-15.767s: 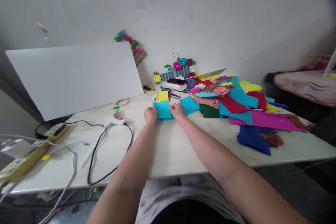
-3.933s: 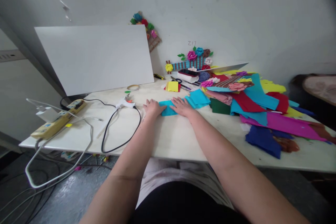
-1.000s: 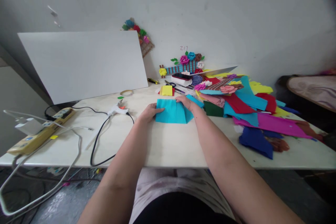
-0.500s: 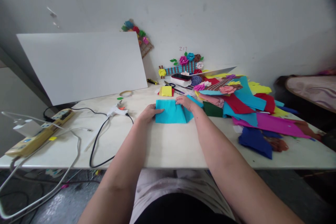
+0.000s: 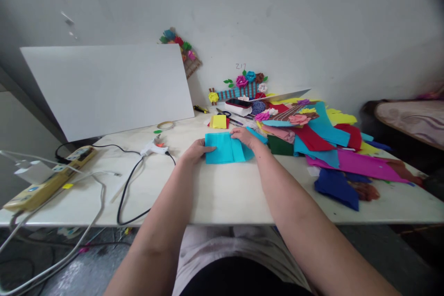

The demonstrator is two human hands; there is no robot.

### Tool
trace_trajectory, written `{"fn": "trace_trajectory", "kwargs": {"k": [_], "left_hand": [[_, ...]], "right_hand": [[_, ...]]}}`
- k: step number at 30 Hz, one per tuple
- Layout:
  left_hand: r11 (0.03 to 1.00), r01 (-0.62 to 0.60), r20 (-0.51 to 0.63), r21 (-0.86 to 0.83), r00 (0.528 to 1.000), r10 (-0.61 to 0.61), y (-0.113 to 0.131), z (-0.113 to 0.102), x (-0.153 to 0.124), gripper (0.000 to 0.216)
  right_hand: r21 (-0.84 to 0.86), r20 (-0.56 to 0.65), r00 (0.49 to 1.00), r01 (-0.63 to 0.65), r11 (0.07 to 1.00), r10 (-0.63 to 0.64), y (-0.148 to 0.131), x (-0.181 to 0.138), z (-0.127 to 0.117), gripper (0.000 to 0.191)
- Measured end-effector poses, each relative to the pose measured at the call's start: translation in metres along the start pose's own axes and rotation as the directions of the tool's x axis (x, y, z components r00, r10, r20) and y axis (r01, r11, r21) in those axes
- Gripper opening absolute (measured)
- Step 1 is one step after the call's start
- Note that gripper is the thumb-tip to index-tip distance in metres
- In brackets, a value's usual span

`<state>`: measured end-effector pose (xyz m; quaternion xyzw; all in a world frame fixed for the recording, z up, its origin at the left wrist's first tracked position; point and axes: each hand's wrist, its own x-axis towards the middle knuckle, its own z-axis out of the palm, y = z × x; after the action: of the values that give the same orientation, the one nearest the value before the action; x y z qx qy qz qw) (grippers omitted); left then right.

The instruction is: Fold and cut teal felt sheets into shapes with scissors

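Observation:
A folded sheet of bright blue crepe paper point(image 5: 222, 150) lies on the table in front of me. Its left edge is pinched in my left hand point(image 5: 197, 151), the thumb lying on top. At the upper right part of the sheet, my right hand point(image 5: 244, 136) has its fingers closed on a fold. More of the blue paper extends under and beyond the right hand. Just behind the sheet is a small stack of yellow and red paper pieces point(image 5: 218, 121).
Coloured paper point(image 5: 322, 159) and paper flowers are heaped on the right. A glue gun point(image 5: 154, 147) with a black cord and a power strip point(image 5: 48, 178) are on the left. A white board point(image 5: 107, 90) leans on the wall. Scissors point(image 5: 224, 113) and a phone point(image 5: 238, 102) lie behind.
My right hand has brought the blue paper's fold slightly left, so the flap now lies flatter with an upright crease. My left hand stays at the left edge.

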<state>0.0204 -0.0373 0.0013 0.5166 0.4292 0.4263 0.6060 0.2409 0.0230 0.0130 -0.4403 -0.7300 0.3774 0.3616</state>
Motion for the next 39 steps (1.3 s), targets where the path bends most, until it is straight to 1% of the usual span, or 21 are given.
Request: {"fn": "trace_trajectory", "kwargs": {"k": [4, 7, 13, 15, 19, 21, 26, 32, 39], "left_hand": [[1.000, -0.005, 0.000, 0.013, 1.000, 0.005, 0.001, 0.001, -0.001, 0.060], [1.000, -0.002, -0.007, 0.011, 1.000, 0.002, 0.002, 0.002, -0.001, 0.059], [1.000, 0.008, 0.044, -0.015, 0.999, -0.008, -0.001, -0.001, 0.000, 0.062], [1.000, 0.004, 0.060, -0.012, 0.998, -0.003, -0.002, -0.003, 0.002, 0.063], [1.000, 0.002, 0.084, -0.004, 0.996, -0.002, -0.004, -0.004, 0.003, 0.060], [1.000, 0.007, 0.084, -0.002, 0.996, -0.007, -0.004, -0.004, 0.003, 0.060], [1.000, 0.003, 0.097, -0.019, 0.995, -0.001, -0.002, -0.003, 0.002, 0.062], [1.000, 0.016, 0.095, -0.005, 0.995, -0.016, 0.000, -0.002, 0.000, 0.066], [1.000, -0.024, 0.100, 0.001, 0.995, 0.024, 0.000, -0.001, 0.000, 0.064]], "right_hand": [[-0.011, -0.038, 0.999, 0.016, 1.000, -0.017, 0.001, 0.001, 0.001, 0.009], [-0.008, -0.046, 0.999, 0.009, 1.000, -0.010, 0.003, 0.002, 0.002, 0.014], [0.045, -0.028, 1.000, -0.004, 0.999, 0.005, 0.004, 0.000, 0.002, 0.015], [0.077, -0.024, 1.000, -0.001, 0.997, 0.003, 0.005, -0.001, 0.002, 0.019], [0.119, -0.007, 0.999, 0.033, 0.992, -0.032, 0.007, -0.002, 0.001, 0.033], [0.139, 0.004, 0.999, 0.048, 0.989, -0.049, 0.008, -0.002, 0.001, 0.036], [0.138, 0.018, 0.998, 0.063, 0.988, -0.067, 0.007, -0.003, 0.001, 0.033], [0.104, 0.012, 0.998, 0.065, 0.992, -0.067, 0.015, 0.002, 0.001, 0.032], [0.062, -0.004, 0.997, 0.077, 0.995, -0.077, 0.015, 0.003, 0.000, 0.031]]}}
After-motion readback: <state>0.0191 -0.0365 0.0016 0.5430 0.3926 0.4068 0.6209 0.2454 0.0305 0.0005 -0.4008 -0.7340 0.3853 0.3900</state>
